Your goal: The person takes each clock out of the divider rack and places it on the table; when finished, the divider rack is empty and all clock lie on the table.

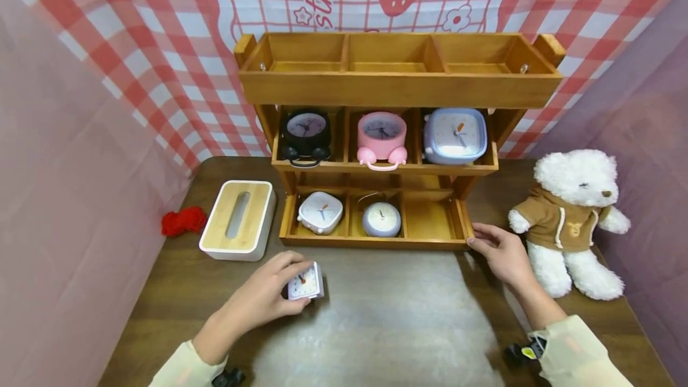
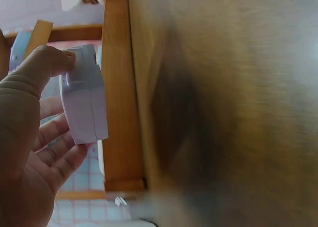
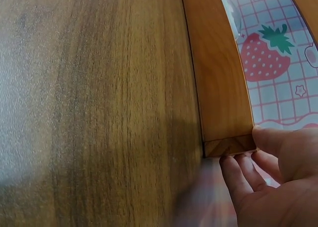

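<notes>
I count five rounded clocks [image 1: 382, 127], black, pink, blue, white and grey, in one three-tier brown wooden rack [image 1: 400, 89] on the worktop [image 1: 398, 315]; the left hand [image 1: 269, 288] pinches one boxy pale-lilac clock [image 1: 304, 282] before the rack's front left corner; the right hand [image 1: 502, 255] narrowly grips the rack's front right corner.

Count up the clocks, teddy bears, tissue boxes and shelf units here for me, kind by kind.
Shelf unit: 1
Clocks: 6 (5 on the unit, 1 in the left hand)
Teddy bear: 1
Tissue box: 1
Total: 9
</notes>
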Demonstrator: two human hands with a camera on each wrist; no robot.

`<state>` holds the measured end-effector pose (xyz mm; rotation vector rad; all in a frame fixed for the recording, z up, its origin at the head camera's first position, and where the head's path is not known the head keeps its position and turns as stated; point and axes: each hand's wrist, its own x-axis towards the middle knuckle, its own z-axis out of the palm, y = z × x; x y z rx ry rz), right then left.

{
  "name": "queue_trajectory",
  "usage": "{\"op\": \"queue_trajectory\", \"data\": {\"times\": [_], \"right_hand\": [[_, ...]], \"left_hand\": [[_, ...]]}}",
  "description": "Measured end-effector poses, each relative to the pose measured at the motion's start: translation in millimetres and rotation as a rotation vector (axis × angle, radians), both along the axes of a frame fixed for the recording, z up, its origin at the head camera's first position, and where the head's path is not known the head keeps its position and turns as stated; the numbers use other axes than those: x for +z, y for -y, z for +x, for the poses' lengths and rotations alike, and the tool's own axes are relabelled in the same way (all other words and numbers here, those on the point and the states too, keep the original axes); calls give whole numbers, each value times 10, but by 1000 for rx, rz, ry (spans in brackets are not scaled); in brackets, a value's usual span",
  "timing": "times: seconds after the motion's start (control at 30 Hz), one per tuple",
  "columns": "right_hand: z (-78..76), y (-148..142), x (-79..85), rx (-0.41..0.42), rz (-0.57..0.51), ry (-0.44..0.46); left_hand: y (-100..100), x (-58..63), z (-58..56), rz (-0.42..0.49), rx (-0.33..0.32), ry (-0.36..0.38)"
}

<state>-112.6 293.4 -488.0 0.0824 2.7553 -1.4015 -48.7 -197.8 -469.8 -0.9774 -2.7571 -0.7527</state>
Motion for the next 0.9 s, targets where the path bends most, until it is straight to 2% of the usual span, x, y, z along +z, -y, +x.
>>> {"op": "queue_trajectory", "data": {"times": [0.13, 0.4, 0.63, 0.9], "right_hand": [[-13, -25, 21, -7, 2, -23], [-19, -2, -5, 11, -38, -16], [-20, 31, -20, -28, -119, -14], [1, 60, -39, -83, -172, 22]], "left_hand": [[98, -88, 29, 2, 27, -12], [256, -185, 104, -75, 14, -20], [289, -214, 50, -134, -25, -37], [275, -216, 8, -175, -35, 18]]}}
